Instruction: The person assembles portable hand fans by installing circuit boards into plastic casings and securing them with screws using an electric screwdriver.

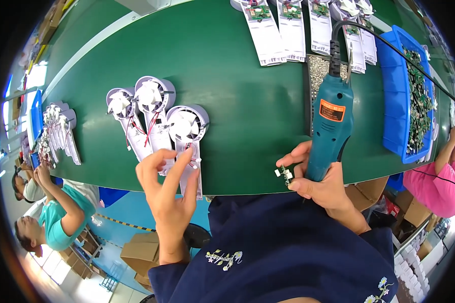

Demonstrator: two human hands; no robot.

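Observation:
In my right hand [324, 188] is a teal electric screwdriver [330, 126], its body resting against the palm with the cord end pointing away. The same hand pinches a small green circuit board [285, 174] with white connectors between thumb and fingertips. My left hand [168, 194] is raised with its fingers apart, over the nearest white fan housing [188, 125]. Close to its fingertips are thin wires [192, 160] in that housing's handle; whether a finger touches them I cannot tell. Two more fan housings [154, 96] lie alongside, with red and black wires loose on them.
At the far right several housings [267, 38] with green boards lie in a row. A blue bin [395, 96] full of circuit boards stands right of the screwdriver. A dark tray of screws [318, 70] lies behind it. More housings [63, 129] and co-workers are at left; another person sits at right.

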